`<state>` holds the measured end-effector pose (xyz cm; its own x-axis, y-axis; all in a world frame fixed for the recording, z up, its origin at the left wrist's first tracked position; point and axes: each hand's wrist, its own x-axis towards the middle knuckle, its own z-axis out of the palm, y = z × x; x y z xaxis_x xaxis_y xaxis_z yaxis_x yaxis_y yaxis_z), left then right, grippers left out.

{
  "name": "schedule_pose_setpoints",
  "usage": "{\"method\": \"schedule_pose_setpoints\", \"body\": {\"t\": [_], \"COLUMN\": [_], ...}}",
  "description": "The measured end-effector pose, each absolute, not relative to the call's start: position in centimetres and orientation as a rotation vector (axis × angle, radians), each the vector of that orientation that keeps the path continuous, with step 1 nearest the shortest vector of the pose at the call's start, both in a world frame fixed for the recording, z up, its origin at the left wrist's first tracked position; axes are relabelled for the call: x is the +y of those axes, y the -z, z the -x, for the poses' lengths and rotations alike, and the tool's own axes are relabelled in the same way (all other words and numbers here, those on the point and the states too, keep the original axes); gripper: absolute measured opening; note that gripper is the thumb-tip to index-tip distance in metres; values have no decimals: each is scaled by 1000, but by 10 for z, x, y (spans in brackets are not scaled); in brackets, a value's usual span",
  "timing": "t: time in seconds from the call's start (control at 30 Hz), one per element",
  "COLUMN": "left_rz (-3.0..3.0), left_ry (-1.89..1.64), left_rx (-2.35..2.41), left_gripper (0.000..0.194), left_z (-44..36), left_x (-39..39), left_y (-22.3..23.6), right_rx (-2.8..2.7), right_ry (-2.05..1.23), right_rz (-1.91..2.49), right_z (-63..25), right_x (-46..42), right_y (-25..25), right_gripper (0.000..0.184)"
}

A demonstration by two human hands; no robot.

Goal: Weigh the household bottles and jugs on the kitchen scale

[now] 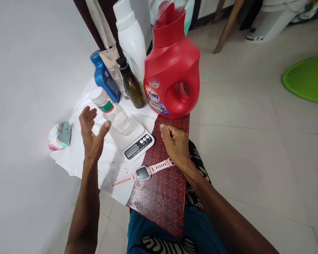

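My left hand (pixel 92 135) is raised with its fingers and thumb apart, just left of a clear plastic bottle (pixel 119 118) with a white cap. It holds nothing. The bottle stands on a white kitchen scale (pixel 131 139), whose dark display (pixel 132 151) shows no reading I can make out. My right hand (pixel 176 143) is curled into a fist at the table's right edge, and nothing shows in it. Close under its wrist lies one end of a pink-strapped smartwatch (pixel 143 173), stretched out flat with a dark screen.
A large red detergent jug (pixel 172 67) stands behind the scale. Beside it are a white bottle (pixel 132 42), a dark pump bottle (pixel 131 84), a beige tube (pixel 113 67) and a blue bottle (pixel 106 77). A small packet (pixel 63 135) lies by the wall. White paper (pixel 106 183) partly covers the red patterned table (pixel 161 201).
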<state>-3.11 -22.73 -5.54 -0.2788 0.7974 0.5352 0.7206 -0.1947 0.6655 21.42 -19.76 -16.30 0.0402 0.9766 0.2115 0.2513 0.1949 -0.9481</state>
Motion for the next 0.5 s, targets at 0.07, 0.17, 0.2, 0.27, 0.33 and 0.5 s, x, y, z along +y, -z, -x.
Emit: {"method": "schedule_pose_setpoints", "body": {"t": [0.07,0.17,0.2,0.27,0.33,0.5], "left_rz": [-1886,-1829,-1793,-1745,-1716,-1740], "left_ry": [-1324,-1217,-1227,-1288,-1396,-1596], "left_rx": [1951,1951,1951,1953,1970,1973], "left_gripper": [80,63,59,55,54,53], "left_z": [23,15,14,14,18,38], "left_x": [-221,-215,-213,-207,-195,-138], "left_y": [55,54,54,53,52,51], "right_rx": [-1430,-1430,-1429,-1428,-1429,-1428], "right_ry": [-885,-880,-883,-892,-898,-893], "right_rz": [1257,1259,1259,1255,1252,1250], "right_z": [-215,-215,-216,-216,-216,-216], "right_x": [-198,-197,-197,-196,-195,-195], "right_y": [162,160,160,161,161,160], "right_gripper": [53,52,52,51,51,51]}}
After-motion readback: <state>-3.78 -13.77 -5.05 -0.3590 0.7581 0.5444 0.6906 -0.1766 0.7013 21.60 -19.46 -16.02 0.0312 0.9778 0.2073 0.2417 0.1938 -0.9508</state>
